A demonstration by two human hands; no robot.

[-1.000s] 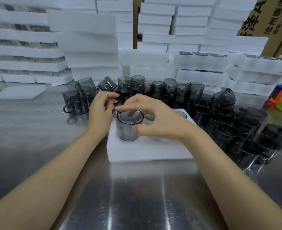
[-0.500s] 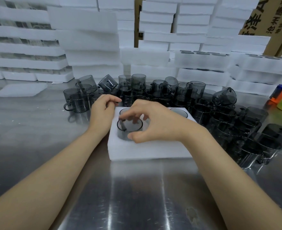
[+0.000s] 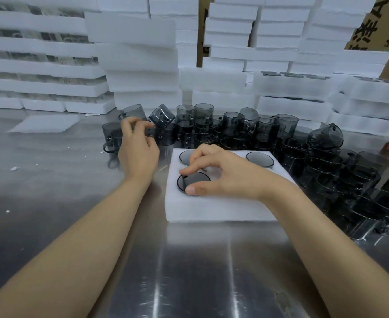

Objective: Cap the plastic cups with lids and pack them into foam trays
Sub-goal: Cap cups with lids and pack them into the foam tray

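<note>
Head view, one foam tray (image 3: pixel 211 210): I count three capped cups (image 3: pixel 260 159) seated flush. My right hand (image 3: pixel 230 177) pinches the near-left cup (image 3: pixel 195 180), pressing it home, I judge. My left hand (image 3: pixel 138 150) curls at the loose cups (image 3: pixel 234 127), dozens uncounted; grasp unclear.

Factory packing station: stacked foam trays (image 3: pixel 140 72), cardboard cartons (image 3: pixel 370 24), steel table (image 3: pixel 189 271)

A shiny steel table (image 3: pixel 51 180) carries a white foam tray (image 3: pixel 211 207), clustered smoky cups (image 3: pixel 266 131), and stacked foam trays (image 3: pixel 143 88).
</note>
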